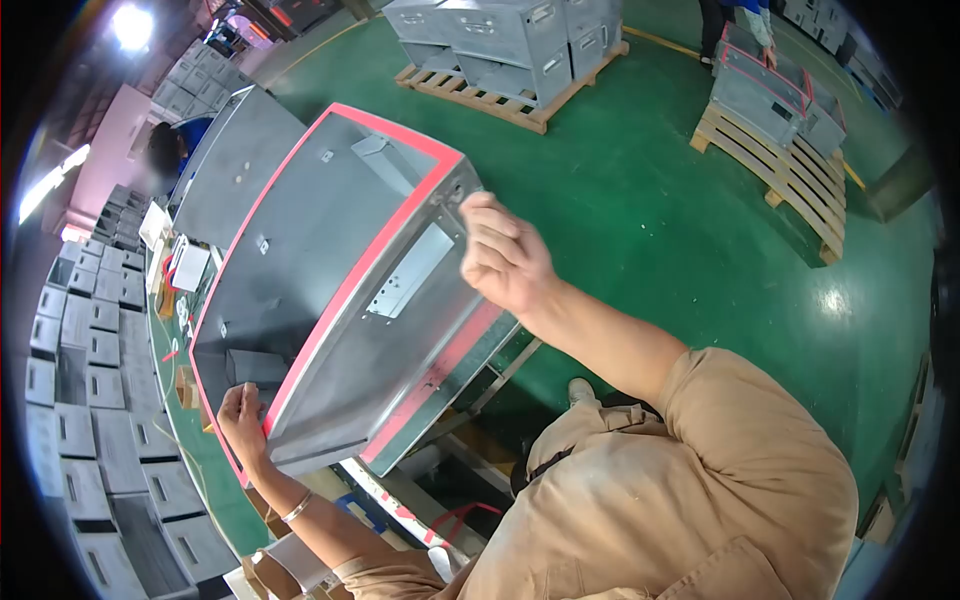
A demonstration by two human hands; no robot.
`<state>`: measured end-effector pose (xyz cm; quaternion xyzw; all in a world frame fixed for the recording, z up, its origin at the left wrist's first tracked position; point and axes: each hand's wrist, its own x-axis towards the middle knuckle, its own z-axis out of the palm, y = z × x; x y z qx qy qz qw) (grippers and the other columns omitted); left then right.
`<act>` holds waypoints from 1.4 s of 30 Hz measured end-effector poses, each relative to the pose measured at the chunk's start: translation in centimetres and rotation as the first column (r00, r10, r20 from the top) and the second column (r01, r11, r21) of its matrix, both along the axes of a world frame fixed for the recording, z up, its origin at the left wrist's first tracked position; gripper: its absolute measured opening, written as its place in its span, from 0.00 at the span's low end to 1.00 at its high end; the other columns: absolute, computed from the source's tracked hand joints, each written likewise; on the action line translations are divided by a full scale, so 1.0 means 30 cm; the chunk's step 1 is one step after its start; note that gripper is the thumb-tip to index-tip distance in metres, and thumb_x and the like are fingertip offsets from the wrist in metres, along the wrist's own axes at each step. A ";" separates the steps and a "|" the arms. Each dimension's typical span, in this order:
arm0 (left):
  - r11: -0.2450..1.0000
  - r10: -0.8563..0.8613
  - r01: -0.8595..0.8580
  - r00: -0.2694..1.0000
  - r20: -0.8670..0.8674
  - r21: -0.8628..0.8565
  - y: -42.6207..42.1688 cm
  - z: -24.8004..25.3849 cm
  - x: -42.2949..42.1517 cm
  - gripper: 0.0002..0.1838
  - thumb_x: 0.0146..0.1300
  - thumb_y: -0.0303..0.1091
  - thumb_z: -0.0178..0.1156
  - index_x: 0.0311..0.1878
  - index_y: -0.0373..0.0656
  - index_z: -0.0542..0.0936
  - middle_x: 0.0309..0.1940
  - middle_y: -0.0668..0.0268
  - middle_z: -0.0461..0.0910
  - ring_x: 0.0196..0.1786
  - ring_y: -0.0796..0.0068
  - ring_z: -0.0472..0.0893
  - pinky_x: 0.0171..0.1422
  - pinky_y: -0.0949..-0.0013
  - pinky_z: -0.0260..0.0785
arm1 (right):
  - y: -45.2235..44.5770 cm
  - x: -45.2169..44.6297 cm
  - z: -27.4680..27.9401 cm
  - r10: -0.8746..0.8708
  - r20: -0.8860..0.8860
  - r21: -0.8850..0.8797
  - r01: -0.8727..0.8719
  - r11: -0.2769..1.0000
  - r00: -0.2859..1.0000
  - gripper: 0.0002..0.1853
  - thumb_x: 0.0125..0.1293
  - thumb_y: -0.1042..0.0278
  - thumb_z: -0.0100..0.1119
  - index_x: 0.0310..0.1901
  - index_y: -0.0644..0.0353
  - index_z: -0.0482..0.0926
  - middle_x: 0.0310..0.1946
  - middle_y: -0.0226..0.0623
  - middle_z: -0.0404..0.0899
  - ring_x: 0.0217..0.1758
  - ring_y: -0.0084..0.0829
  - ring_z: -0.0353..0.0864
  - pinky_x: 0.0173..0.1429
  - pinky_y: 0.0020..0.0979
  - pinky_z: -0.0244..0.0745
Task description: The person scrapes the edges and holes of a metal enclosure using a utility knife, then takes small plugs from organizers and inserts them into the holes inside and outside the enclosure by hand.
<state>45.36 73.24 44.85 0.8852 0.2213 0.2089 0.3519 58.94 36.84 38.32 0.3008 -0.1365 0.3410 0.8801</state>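
Grey metal box (345, 370) lies between left fingers (233, 401) and right fingers (487, 222)

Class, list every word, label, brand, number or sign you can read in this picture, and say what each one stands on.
No text is readable.
Metal box: no lettering visible.
Stacked grey cabinets: any markings too small to read.
White item beyond the box: too small to tell.
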 end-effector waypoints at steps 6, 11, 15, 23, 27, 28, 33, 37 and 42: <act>1.000 0.018 -0.018 1.000 0.021 0.015 -0.013 -0.004 -0.003 0.12 0.55 0.36 0.56 0.29 0.35 0.76 0.19 0.72 0.71 0.21 0.85 0.68 0.26 0.81 0.60 | -0.168 0.008 -0.264 -0.056 0.320 -0.928 0.325 0.183 0.946 0.10 0.65 0.61 0.38 0.34 0.57 0.67 0.15 0.29 0.64 0.16 0.22 0.62 0.21 0.21 0.55; 1.000 0.019 -0.018 0.999 0.044 -0.020 -0.018 -0.005 -0.001 0.12 0.54 0.38 0.57 0.29 0.36 0.76 0.21 0.72 0.72 0.22 0.85 0.68 0.28 0.81 0.60 | -0.206 -0.005 -0.608 0.521 0.455 -0.307 0.676 -0.670 0.722 0.11 0.62 0.65 0.40 0.34 0.62 0.70 0.20 0.37 0.73 0.22 0.31 0.72 0.27 0.34 0.65; 1.000 0.004 -0.003 0.999 0.034 -0.021 0.010 -0.016 0.001 0.11 0.54 0.37 0.58 0.29 0.37 0.76 0.21 0.74 0.71 0.24 0.86 0.67 0.28 0.81 0.59 | -0.169 0.011 -0.670 0.597 0.459 -0.011 0.676 -0.736 0.658 0.08 0.61 0.67 0.41 0.34 0.61 0.70 0.23 0.46 0.75 0.29 0.45 0.75 0.33 0.44 0.66; 0.993 0.020 -0.020 1.000 0.003 -0.120 0.015 -0.010 -0.005 0.10 0.55 0.35 0.57 0.30 0.37 0.75 0.22 0.75 0.70 0.25 0.88 0.66 0.32 0.82 0.62 | -0.122 0.067 -0.662 0.692 0.466 0.232 0.679 -0.696 0.551 0.06 0.59 0.69 0.42 0.35 0.60 0.68 0.29 0.44 0.75 0.34 0.46 0.75 0.34 0.45 0.69; 0.986 0.022 -0.016 0.999 0.034 -0.163 0.021 -0.013 -0.006 0.10 0.56 0.36 0.56 0.32 0.37 0.76 0.24 0.73 0.73 0.25 0.87 0.68 0.33 0.81 0.63 | -0.134 0.079 -0.684 0.766 0.465 0.426 0.647 -0.633 0.443 0.07 0.53 0.73 0.44 0.35 0.59 0.69 0.32 0.38 0.72 0.38 0.38 0.74 0.37 0.39 0.71; 0.987 0.026 -0.023 0.999 0.023 -0.158 0.023 -0.013 -0.008 0.11 0.56 0.36 0.56 0.33 0.37 0.76 0.25 0.72 0.73 0.26 0.86 0.68 0.33 0.81 0.63 | -0.140 0.083 -0.688 0.793 0.466 0.495 0.627 -0.601 0.392 0.09 0.52 0.75 0.44 0.36 0.58 0.69 0.33 0.36 0.71 0.39 0.36 0.73 0.34 0.39 0.72; 0.988 0.041 -0.041 0.999 -0.002 -0.149 0.014 0.001 -0.010 0.12 0.57 0.38 0.55 0.35 0.38 0.76 0.29 0.70 0.75 0.26 0.83 0.71 0.33 0.81 0.62 | -0.128 0.081 -0.674 0.815 0.365 0.495 0.647 -0.580 0.451 0.09 0.51 0.76 0.44 0.36 0.59 0.69 0.32 0.36 0.71 0.39 0.36 0.74 0.35 0.39 0.71; 0.991 0.052 -0.050 0.999 0.012 -0.122 0.023 -0.005 -0.011 0.13 0.57 0.39 0.55 0.35 0.38 0.76 0.29 0.70 0.76 0.27 0.83 0.71 0.32 0.81 0.60 | -0.117 0.090 -0.706 0.800 0.352 0.452 0.660 -0.599 0.485 0.08 0.55 0.73 0.41 0.37 0.58 0.68 0.24 0.36 0.71 0.31 0.37 0.75 0.33 0.40 0.70; 0.992 0.044 -0.040 0.999 0.027 -0.119 0.027 -0.008 -0.011 0.13 0.57 0.39 0.55 0.35 0.38 0.77 0.29 0.69 0.76 0.27 0.83 0.71 0.32 0.81 0.61 | -0.136 0.130 -0.707 0.567 0.267 -0.517 0.613 -0.597 0.779 0.08 0.56 0.71 0.41 0.37 0.59 0.67 0.25 0.40 0.74 0.33 0.43 0.75 0.33 0.43 0.68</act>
